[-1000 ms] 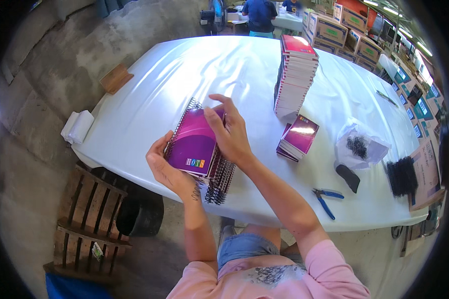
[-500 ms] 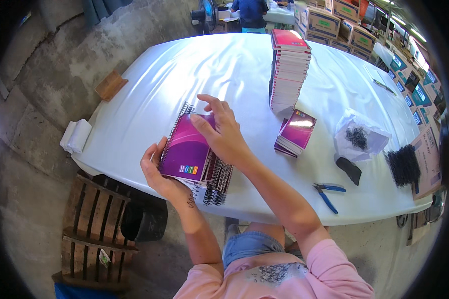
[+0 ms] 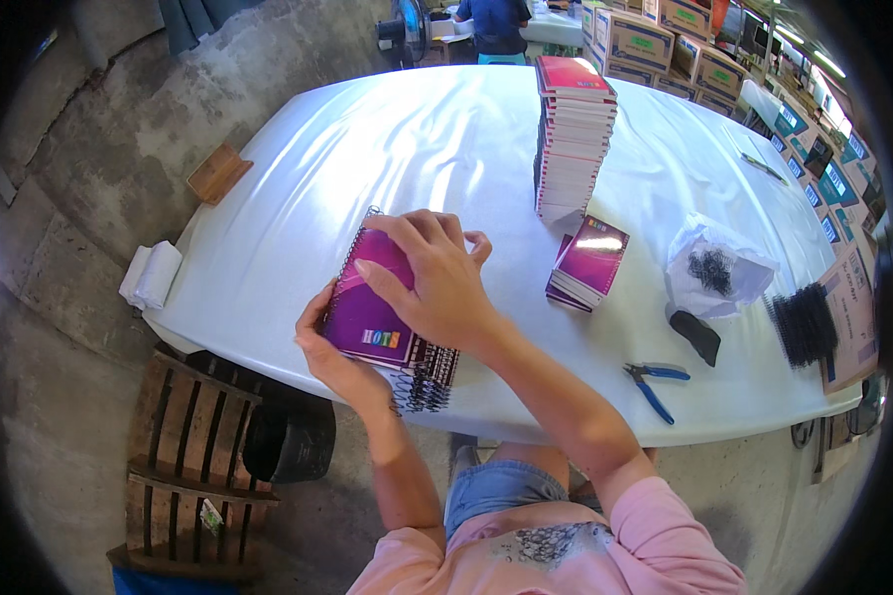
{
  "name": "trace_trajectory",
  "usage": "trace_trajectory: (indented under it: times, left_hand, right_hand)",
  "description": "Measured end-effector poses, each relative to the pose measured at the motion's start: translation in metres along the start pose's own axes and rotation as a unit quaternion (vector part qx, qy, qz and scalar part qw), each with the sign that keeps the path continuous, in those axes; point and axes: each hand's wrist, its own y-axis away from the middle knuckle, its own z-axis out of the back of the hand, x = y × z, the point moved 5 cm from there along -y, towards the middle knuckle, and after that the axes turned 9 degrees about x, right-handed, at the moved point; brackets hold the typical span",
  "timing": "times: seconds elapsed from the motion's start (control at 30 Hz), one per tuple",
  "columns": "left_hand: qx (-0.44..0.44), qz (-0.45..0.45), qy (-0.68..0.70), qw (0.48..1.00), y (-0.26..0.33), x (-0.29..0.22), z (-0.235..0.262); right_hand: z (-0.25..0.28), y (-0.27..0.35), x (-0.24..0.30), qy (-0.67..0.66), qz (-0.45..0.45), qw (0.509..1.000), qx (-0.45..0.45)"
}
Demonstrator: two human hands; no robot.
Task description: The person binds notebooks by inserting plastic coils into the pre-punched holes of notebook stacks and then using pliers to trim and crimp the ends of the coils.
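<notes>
A small pile of purple spiral notebooks [image 3: 372, 317] lies near the table's front edge, with black wire coils along the left side of the top one. More black coils [image 3: 429, 382] stick out at the pile's lower right. My left hand [image 3: 345, 369] is closed round the lower left edge of the notebooks, its thumb partly hidden. Over the upper right of the cover spreads my right hand [image 3: 442, 283], thumb and fingers apart, the thumb lying over the purple cover. Whether its fingertips press on the cover I cannot tell.
A tall stack of notebooks [image 3: 574, 149] stands at the back, with a short purple pile [image 3: 590, 263] before it. To the right lie blue-handled cutters [image 3: 655, 387], a black piece [image 3: 695, 337], white wrapping [image 3: 749, 273] with wire scraps, and black coils [image 3: 804, 327]. A wooden block [image 3: 218, 175] sits far left.
My right hand has come down and spread wider over the notebook's cover. My left hand has shifted slightly right and nearer to me along the edge.
</notes>
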Motion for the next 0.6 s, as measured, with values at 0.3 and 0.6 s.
trace_trajectory:
  times: [0.3, 0.6]
  left_hand:
    - [-0.005, -0.077, -0.071, 0.995, 0.005, 0.012, 0.004]
    - [0.033, -0.109, -0.053, 0.992, 0.008, 0.014, -0.004]
  right_hand:
    - [-0.002, -0.001, -0.005, 0.041, -0.012, 0.999, 0.017]
    - [-0.024, -0.005, -0.048, -0.363, -0.096, 0.927, -0.012]
